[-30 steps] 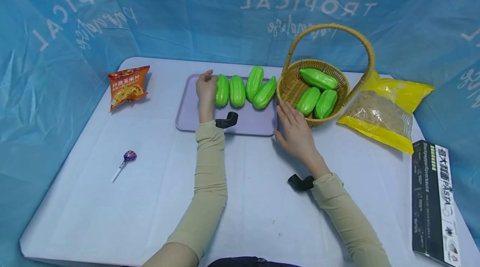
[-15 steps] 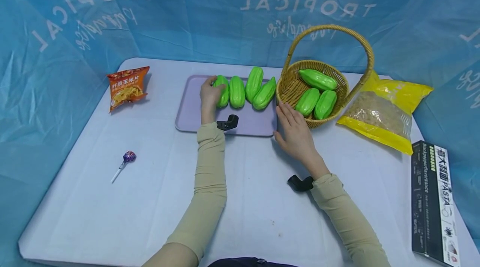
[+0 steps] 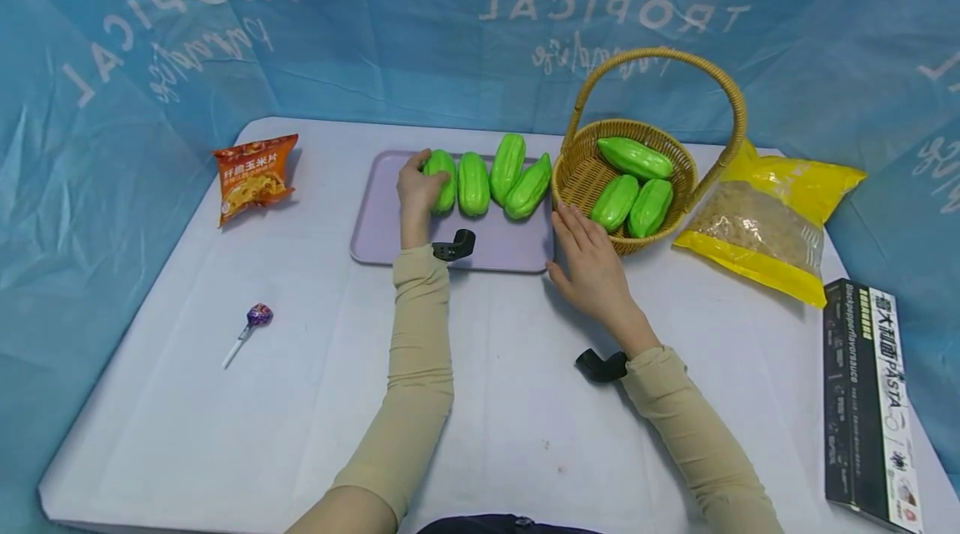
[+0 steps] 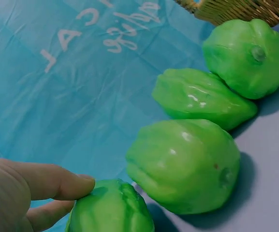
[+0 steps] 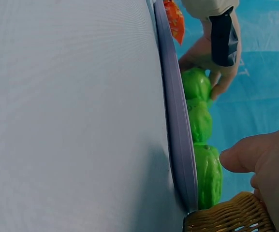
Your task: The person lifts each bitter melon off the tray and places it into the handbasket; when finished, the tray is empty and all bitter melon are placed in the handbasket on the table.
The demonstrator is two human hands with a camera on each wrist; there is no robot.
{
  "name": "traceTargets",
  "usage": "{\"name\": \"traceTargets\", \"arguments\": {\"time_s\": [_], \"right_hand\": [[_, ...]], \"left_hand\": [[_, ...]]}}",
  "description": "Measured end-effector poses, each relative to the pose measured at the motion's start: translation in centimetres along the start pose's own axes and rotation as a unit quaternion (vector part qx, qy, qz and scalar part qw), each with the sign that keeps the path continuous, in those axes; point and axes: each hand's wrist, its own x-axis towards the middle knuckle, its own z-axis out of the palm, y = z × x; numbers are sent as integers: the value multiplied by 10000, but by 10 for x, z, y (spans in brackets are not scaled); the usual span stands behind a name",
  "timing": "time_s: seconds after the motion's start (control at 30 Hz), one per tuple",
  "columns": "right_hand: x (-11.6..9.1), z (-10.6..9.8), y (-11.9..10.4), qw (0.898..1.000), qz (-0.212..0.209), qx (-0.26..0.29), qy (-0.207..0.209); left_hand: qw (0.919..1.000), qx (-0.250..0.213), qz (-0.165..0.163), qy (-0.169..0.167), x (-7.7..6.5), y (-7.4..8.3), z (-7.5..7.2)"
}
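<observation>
Bright green vegetables [image 3: 473, 184], golden-tan basket [image 3: 579, 182]

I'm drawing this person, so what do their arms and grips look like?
They wear plain khaki sleeves, a bit wrinkly, with a bent black gadget by each wrist. The left grip and right grip are bare, without gloves.

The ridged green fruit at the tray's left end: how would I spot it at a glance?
On the white tabletop, find the lilac tray just left of the wicker basket. Toward its far edge, look for the leftmost ridged green fruit in a row of four. It alone among them is held by the left grip.
</observation>
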Motion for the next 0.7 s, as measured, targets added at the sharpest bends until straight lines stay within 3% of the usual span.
{"name": "traceTargets", "arguments": {"time_s": [0.37, 0.7], "right_hand": [[0, 0, 0, 10000, -18, -14, -21], [1, 0, 0, 10000, -47, 23, 37]], "left_hand": [[9969, -757, 208, 46, -12, 26, -12], [9895, -1255, 626, -357, -26, 51, -11]]}}
